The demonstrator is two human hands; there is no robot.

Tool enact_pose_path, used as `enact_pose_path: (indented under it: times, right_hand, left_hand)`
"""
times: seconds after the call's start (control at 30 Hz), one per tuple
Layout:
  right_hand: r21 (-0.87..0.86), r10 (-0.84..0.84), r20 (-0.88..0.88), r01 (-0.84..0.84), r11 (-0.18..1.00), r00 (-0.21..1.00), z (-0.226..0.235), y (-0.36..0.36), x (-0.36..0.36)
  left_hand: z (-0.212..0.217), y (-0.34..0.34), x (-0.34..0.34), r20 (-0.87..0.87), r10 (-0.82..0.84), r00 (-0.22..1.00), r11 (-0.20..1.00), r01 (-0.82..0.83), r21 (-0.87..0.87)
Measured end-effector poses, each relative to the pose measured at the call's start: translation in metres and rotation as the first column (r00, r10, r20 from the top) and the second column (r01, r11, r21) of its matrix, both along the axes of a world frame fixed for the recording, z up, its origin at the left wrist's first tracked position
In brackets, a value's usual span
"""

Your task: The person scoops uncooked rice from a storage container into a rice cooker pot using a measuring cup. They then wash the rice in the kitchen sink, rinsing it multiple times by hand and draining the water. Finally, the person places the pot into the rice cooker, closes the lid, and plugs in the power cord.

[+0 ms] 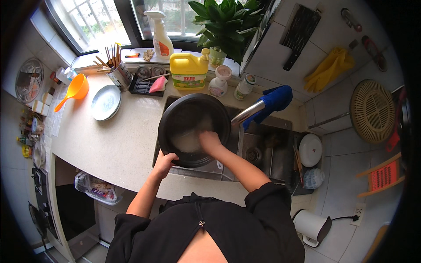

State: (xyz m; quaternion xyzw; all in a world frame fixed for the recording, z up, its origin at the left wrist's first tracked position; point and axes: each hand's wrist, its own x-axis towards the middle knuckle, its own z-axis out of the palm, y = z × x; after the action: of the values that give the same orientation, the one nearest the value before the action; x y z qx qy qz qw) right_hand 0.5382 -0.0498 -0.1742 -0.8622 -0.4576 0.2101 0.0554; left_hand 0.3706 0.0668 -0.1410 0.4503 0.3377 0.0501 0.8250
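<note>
A large dark round pot (pixel 169 125) sits tilted over the left basin of the steel sink (pixel 228 173). Pale, cloudy contents (pixel 184 141) lie in its bottom; whether there are grains in them I cannot make out. My left hand (pixel 165 164) grips the pot's near left rim, thumb over the edge. Reaching in over the near right rim, my right hand (pixel 210 142) is down in the cloudy contents, its fingers hidden and somewhat blurred. Right of the pot is the metal faucet (pixel 247 112), with a blue cloth (pixel 277 98) wrapped around its end.
Behind the pot stand a yellow jug (pixel 188 70), a pump bottle (pixel 219 82) and a white-capped jar (pixel 244 87). Stacked plates (pixel 106 103), an orange ladle (pixel 76 87) and a chopstick holder (pixel 119 75) are on the left counter. A white bowl (pixel 310 150) stands right of the sink.
</note>
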Motion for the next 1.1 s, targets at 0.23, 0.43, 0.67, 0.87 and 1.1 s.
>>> enact_pose_path:
  times: [0.23,0.43,0.67,0.87,1.1]
  right_hand:
    - [0.562,-0.181,0.389,-0.077,0.824,0.903,0.016,0.000,-0.012]
    - [0.438,0.053,-0.336,0.107,0.893,0.940,0.016,-0.004,-0.029]
    - [0.564,0.309,-0.169,-0.165,0.809,0.936,0.002,-0.021,-0.031]
    - [0.561,0.234,-0.018,-0.183,0.807,0.972,0.001,-0.027,-0.028]
    - [0.745,0.208,-0.135,-0.039,0.666,0.969,0.016,-0.031,-0.032]
  left_hand:
    - [-0.007,0.006,0.002,-0.032,-0.002,0.999,0.997,0.005,0.072]
    - [-0.005,0.006,0.006,-0.038,-0.002,0.999,0.995,0.006,0.099]
    - [-0.013,0.010,0.005,-0.063,0.013,0.998,0.985,-0.002,0.173]
    - [-0.003,0.008,0.005,-0.076,0.070,0.995,0.980,-0.054,0.190]
    - [0.001,0.009,0.008,-0.028,0.124,0.992,0.967,-0.114,0.227]
